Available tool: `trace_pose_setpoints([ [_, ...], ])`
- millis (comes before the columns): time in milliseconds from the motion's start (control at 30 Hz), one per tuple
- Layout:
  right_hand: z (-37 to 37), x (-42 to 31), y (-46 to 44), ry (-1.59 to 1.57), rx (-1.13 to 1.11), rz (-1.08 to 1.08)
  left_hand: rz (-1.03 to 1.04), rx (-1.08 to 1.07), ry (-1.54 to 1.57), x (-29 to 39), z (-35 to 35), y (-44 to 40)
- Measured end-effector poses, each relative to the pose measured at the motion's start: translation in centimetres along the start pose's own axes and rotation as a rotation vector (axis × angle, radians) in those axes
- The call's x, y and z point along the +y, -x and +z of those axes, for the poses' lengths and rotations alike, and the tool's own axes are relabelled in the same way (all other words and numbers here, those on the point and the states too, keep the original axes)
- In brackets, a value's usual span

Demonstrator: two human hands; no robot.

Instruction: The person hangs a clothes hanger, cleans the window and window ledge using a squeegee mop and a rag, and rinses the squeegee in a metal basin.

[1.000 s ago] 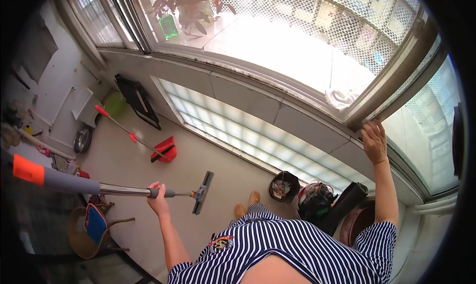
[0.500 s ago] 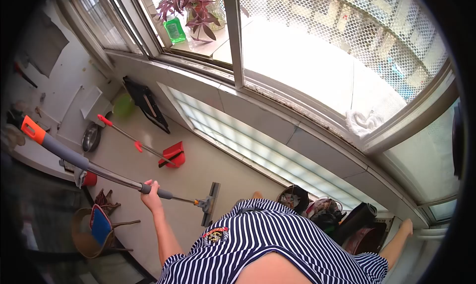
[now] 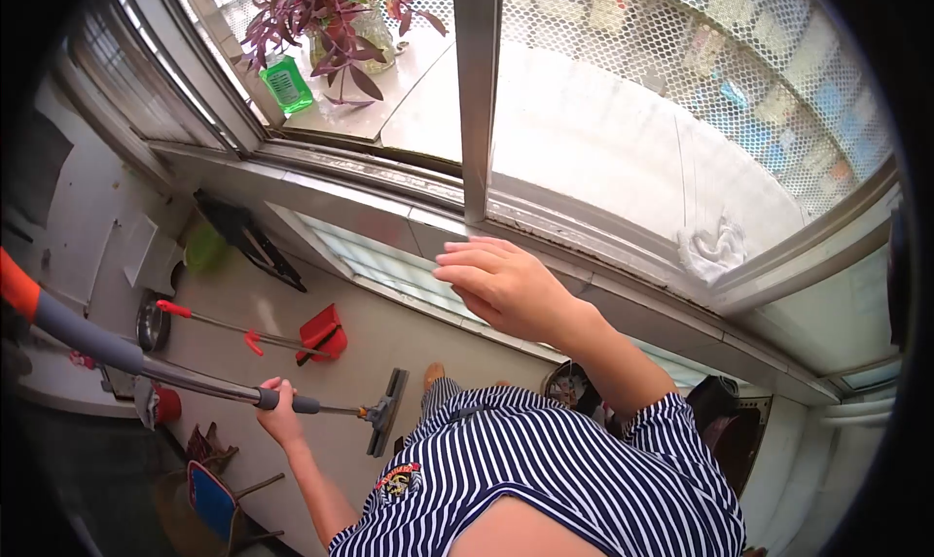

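My left hand [image 3: 280, 416] is wrapped round the grey lower grip of a mop [image 3: 195, 380]. The mop slants across the left side, its orange handle end at the left edge and its flat grey head [image 3: 388, 413] low over or on the floor; which, I cannot tell. In front of the tiled window ledge [image 3: 409, 228] my right hand [image 3: 506, 289] is raised, fingers stretched out, holding nothing. A white cloth [image 3: 712, 251] lies crumpled on the sill to its right.
A red dustpan [image 3: 323, 333] with a long handle is on the floor, near a black folded frame [image 3: 248, 238]. A chair [image 3: 212, 499] stands lower left. A purple-leaved plant [image 3: 341, 32] and a green bottle [image 3: 286, 84] stand beyond the window frame.
My right hand has come from the far right to the middle, in front of the ledge. The view has shifted. My left hand keeps hold of the mop.
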State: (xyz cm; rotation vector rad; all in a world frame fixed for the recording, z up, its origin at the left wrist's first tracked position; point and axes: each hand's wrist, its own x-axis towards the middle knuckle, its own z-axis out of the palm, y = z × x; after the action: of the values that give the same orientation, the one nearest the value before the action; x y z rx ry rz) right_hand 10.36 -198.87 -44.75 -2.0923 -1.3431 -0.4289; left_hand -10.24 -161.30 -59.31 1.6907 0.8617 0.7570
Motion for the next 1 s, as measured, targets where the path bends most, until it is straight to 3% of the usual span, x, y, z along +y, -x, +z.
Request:
trace_pose_setpoints([
  [33,1.1,0.2,-3.5,0.028,0.110,-0.064,-0.010,0.003,0.030,0.1,0.3,-1.1],
  [133,3.5,2.4,-10.9,0.403,0.104,-0.045,0.006,-0.062,-0.010,1.4,1.1,-4.2],
  [233,4.6,5.5,-13.0,0.869,-0.077,0.213,-0.007,-0.155,0.018,0.8,2.0,-7.5],
  [333,4.4,5.3,-11.9,1.062,-0.264,0.369,-0.010,-0.227,0.010,0.0,3.3,-10.3],
  [533,-1.0,4.7,-6.0,0.954,-0.211,0.683,-0.010,-0.345,0.009,-0.7,5.6,-14.0],
  [733,-8.7,4.9,5.0,1.379,-0.090,0.938,-0.013,-0.411,-0.048,-2.3,7.9,-16.9],
  [1000,-16.5,6.1,15.8,1.516,-0.195,0.930,-0.041,-0.410,-0.028,-1.1,11.1,-17.5],
])
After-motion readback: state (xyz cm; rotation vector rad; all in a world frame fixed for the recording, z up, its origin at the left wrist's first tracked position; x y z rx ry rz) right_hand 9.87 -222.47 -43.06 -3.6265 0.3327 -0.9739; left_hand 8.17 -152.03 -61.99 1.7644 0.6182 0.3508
